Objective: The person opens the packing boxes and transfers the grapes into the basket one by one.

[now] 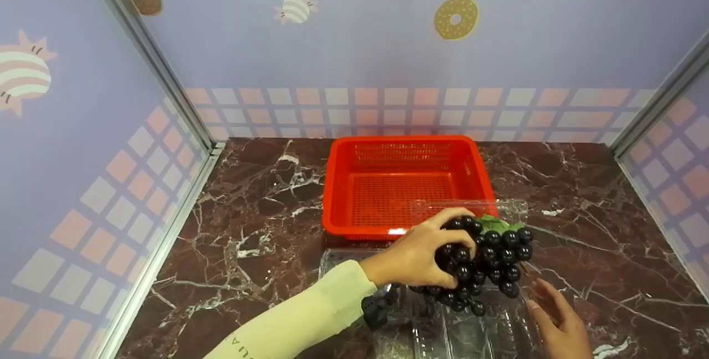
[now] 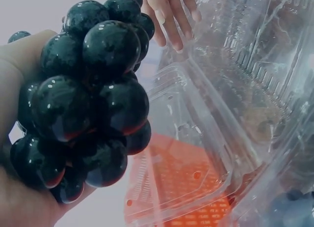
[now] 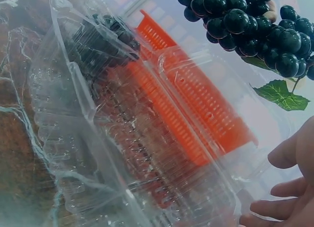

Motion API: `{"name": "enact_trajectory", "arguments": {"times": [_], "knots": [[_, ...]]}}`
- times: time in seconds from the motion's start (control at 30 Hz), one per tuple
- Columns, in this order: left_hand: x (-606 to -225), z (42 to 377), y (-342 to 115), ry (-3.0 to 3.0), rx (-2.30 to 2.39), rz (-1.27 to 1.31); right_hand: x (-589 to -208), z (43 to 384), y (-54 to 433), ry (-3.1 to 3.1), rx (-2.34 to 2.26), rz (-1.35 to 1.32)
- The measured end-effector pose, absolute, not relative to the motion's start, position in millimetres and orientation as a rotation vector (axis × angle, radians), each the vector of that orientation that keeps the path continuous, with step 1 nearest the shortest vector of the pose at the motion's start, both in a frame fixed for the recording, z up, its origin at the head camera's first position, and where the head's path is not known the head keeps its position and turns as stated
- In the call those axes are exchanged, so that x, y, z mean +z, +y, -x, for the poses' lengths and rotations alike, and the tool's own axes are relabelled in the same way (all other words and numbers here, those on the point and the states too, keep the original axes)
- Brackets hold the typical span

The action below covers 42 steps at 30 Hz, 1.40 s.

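Hands (image 1: 418,255) (image 1: 560,323), grapes (image 1: 493,256); sleeve (image 1: 310,312) head-view only

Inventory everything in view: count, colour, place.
Walls: three, lilac, left, back, right
Table: one, maroon, beneath
Basket: one, red, near back wall
Plastic box: at least one, clear, before basket
Grapes: one bunch, black, right of centre
Leaves: at least two, green, among grapes
Dark clump: one, blackish, behind clear plastic, indistinct
Sleeve: one, pale yellow, left arm
Device: one, black, below sleeve cuff
Left hand: one, bare, gripping grapes
Right hand: one, bare, near grapes
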<state>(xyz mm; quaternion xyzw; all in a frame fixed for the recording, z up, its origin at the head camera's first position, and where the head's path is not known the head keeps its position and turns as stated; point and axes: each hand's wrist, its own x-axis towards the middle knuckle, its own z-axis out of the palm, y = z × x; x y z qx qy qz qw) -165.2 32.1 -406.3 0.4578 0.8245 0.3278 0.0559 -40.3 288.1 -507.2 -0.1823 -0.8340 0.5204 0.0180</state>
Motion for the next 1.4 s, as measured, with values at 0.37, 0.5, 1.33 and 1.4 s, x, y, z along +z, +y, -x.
{"name": "enact_trajectory", "arguments": {"times": [0.37,0.5,1.33,1.4], "knots": [[-393.8,167.3,20.6,2.546,1.050,-1.282,-488.0,41.5,282.0,-2.615,1.560,0.514],[-389.2,169.0,15.7,2.572,1.061,-1.270,-481.9,42.6,276.9,-2.586,1.519,0.445],[-365.7,179.4,-16.3,2.687,1.192,-1.145,-445.8,54.5,248.8,-2.572,1.458,0.217],[-364.5,180.4,-18.5,2.695,1.203,-1.138,-444.3,55.8,246.8,-2.587,1.441,0.210]]}}
